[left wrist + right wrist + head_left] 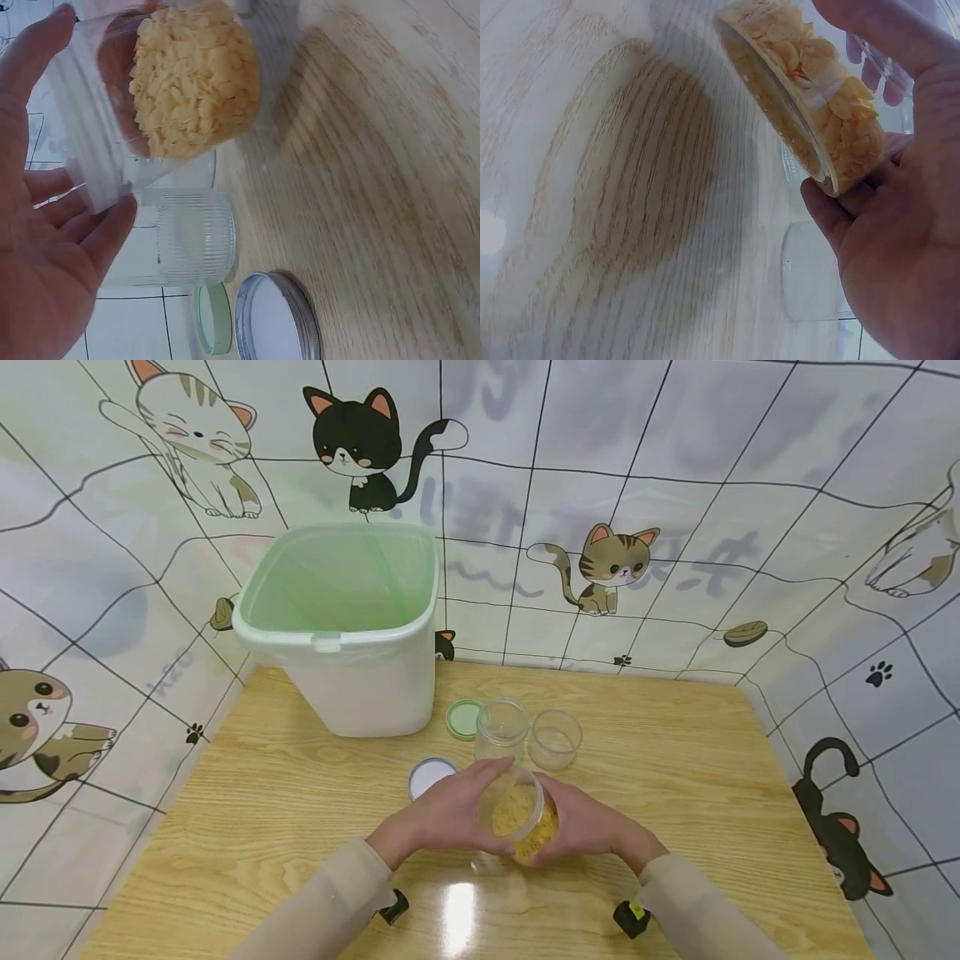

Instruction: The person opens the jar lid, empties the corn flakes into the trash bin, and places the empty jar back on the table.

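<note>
Both hands hold a clear jar (513,811) partly filled with yellow flakes, tilted and raised above the wooden table. My left hand (455,810) grips it round the pale rim, thumb on one side and fingers on the other, as the left wrist view shows. At the opposite end, my right hand (583,823) holds the jar near its base; flakes (847,112) press against the wall there. Just beyond the hands stand a ribbed clear jar (196,236) and a shorter clear container (555,739). A silver-rimmed lid (430,774) lies by the left hand.
A large white bin (367,685) with a pale green inside stands at the back left of the table (660,752). Beside it lies a green lid (463,718). Behind rises a wall covering with cartoon cats (371,452).
</note>
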Tool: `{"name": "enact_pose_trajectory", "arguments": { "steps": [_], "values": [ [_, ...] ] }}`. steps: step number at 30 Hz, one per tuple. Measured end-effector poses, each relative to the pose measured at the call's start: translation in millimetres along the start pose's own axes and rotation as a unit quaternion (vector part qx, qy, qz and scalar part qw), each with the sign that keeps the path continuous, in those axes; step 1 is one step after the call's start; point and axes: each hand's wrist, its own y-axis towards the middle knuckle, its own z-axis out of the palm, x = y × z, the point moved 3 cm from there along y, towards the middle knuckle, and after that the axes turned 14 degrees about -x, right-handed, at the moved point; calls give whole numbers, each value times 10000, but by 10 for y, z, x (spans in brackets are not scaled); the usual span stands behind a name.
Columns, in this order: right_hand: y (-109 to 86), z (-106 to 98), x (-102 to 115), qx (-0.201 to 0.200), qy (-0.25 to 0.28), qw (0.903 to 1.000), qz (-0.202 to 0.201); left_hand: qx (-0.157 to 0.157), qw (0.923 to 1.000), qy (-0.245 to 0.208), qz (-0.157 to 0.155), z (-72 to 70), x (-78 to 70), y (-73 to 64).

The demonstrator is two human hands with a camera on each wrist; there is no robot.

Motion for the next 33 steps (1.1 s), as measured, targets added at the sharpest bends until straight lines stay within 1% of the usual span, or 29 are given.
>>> {"name": "enact_pose_trajectory", "arguments": {
  "steps": [2, 5, 7, 9, 14, 19, 23, 27, 33],
  "values": [
    [3, 1, -2, -14, 50, 10000, -8, -151, 9993, 319, 90, 11, 11, 4],
    [3, 2, -2, -1, 114, 9999, -38, -336, 9962, 769, 223, 27, 23, 11],
    [7, 4, -5, 14, 166, 9998, -55, -435, 9940, 961, 278, 33, 27, 15],
    [12, 7, -9, 5, 157, 9998, -101, -530, 9924, 1062, 316, 30, 25, 14],
    [28, 23, -27, -83, 75, 9996, -244, -711, 9885, 1276, 398, 22, 23, 12],
    [38, 31, -41, -196, 28, 9993, -318, -767, 9858, 1427, 447, 16, 16, 15],
    [45, 41, -43, -190, 65, 9992, -344, -808, 9846, 1483, 452, 9, 21, 9],
    [54, 47, -25, -142, 54, 9991, -405, -847, 9845, 1467, 445, -2, 22, 2],
    [74, 37, 21, -185, -9, 9986, -493, -827, 9858, 1429, 295, -24, 17, -10]
  ]
}}
